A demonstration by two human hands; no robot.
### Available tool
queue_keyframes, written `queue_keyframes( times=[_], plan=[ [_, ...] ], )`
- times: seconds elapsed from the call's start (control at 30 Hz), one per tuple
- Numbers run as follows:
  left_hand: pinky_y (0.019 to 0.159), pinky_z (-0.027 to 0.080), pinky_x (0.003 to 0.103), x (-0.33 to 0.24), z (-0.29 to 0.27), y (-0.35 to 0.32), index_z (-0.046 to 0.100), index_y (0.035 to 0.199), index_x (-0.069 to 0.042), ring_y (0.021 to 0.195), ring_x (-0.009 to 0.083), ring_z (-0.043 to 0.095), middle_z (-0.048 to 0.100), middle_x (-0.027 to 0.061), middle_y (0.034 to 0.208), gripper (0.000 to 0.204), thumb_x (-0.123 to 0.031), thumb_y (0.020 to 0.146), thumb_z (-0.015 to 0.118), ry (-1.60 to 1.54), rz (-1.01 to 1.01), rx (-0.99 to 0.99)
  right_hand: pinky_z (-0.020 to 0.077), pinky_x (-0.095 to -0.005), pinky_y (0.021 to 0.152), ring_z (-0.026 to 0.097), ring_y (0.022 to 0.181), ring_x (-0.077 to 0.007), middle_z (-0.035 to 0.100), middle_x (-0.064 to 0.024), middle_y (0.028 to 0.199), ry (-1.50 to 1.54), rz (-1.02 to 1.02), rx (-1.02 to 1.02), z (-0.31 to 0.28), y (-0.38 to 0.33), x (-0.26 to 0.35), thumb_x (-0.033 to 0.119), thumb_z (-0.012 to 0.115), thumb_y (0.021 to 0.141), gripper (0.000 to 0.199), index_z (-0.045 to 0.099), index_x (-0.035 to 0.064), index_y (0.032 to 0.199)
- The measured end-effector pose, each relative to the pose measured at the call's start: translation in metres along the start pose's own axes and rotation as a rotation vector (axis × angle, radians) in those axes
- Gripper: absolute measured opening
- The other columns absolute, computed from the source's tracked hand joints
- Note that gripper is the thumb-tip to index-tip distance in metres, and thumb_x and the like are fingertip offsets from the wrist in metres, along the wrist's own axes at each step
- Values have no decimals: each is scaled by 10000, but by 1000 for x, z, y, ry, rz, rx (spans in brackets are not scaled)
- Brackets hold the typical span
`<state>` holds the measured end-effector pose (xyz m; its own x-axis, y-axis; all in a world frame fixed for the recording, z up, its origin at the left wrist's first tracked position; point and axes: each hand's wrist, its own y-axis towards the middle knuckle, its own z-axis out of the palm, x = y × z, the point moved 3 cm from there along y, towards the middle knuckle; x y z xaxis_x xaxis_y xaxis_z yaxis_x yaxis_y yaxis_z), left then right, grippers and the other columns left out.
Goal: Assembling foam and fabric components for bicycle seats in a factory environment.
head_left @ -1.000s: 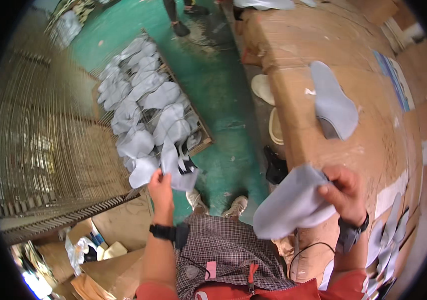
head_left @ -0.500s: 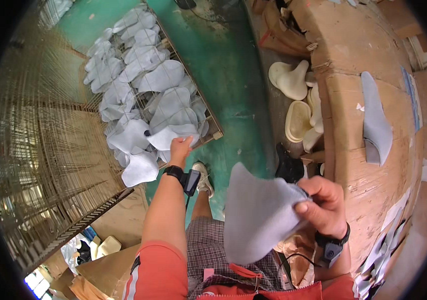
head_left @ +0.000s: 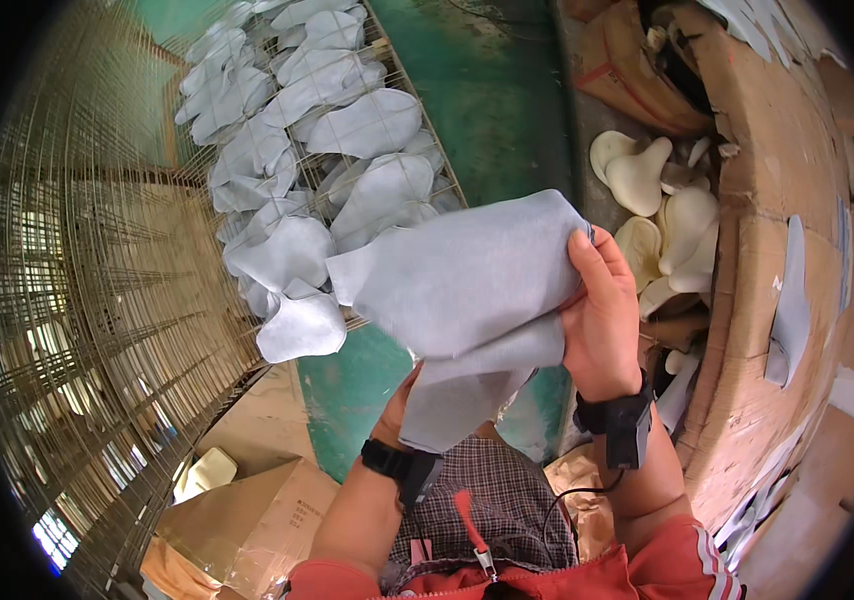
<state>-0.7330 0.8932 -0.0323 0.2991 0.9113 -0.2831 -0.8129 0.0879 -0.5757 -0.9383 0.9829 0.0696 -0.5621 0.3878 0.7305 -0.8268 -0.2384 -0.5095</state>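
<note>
Grey fabric-like sheet pieces [head_left: 472, 270], cut in curved outlines, are held up in front of me, one overlapping another. My right hand [head_left: 602, 315] grips their right edge, thumb on top and fingers behind. A lower grey flap [head_left: 457, 405] hangs beneath the large one. My left hand [head_left: 394, 412] is at the lower left behind that flap; its fingers are hidden, so its grip does not show. Beyond the held pieces, many similar grey pieces [head_left: 362, 122] lie in overlapping rows on a wire rack [head_left: 452, 175].
Upright wire racks [head_left: 97, 270] stand close on my left. A cardboard box [head_left: 247, 520] sits at the lower left. To the right, a large cardboard surface [head_left: 737, 330] bears one grey piece [head_left: 793, 300]; cream moulded shapes [head_left: 687, 225] lie beside it. The floor [head_left: 487, 110] is green.
My left hand has come back from the rack to the held pieces. My right hand has moved up and forward with its piece; now more than one grey layer shows there.
</note>
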Motion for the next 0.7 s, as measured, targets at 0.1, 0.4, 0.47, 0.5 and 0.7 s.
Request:
queue_keyframes(
  times=[0.1,0.4,0.47,0.5,0.7],
  plan=[
    [777,491,331,-45,39,-1,556,1095,18,874,184,595,620,90,993,426,-252,783,661,-204,9,103,453,-223,754,557,792,-67,611,-5,911,-31,-14,-41,9,19,-18,161,545,907,118,545,64,974],
    [688,452,239,-76,9,-2,607,993,24,761,90,549,628,49,827,224,-123,825,598,838,31,-19,400,-174,628,497,703,-27,584,28,813,-527,-275,33,41,65,-32,140,577,890,149,583,8,958],
    [559,396,248,-74,1,-5,582,792,21,606,77,445,505,22,612,98,-67,832,561,858,29,-14,381,-169,611,471,690,-18,562,41,786,-656,-276,-23,47,87,-26,125,584,874,149,597,-11,935],
    [527,363,261,-76,5,-4,541,752,22,585,82,395,442,22,582,121,-69,829,563,886,87,32,380,-168,610,469,686,-19,561,40,784,-657,-281,24,42,102,-31,126,588,872,148,600,-10,927],
    [509,351,272,-87,-30,-10,524,748,30,563,101,372,410,71,575,146,-85,829,562,813,194,-44,374,-173,586,462,665,-20,556,44,757,-704,-276,167,77,133,-70,121,595,862,138,608,-10,905]
  ],
)
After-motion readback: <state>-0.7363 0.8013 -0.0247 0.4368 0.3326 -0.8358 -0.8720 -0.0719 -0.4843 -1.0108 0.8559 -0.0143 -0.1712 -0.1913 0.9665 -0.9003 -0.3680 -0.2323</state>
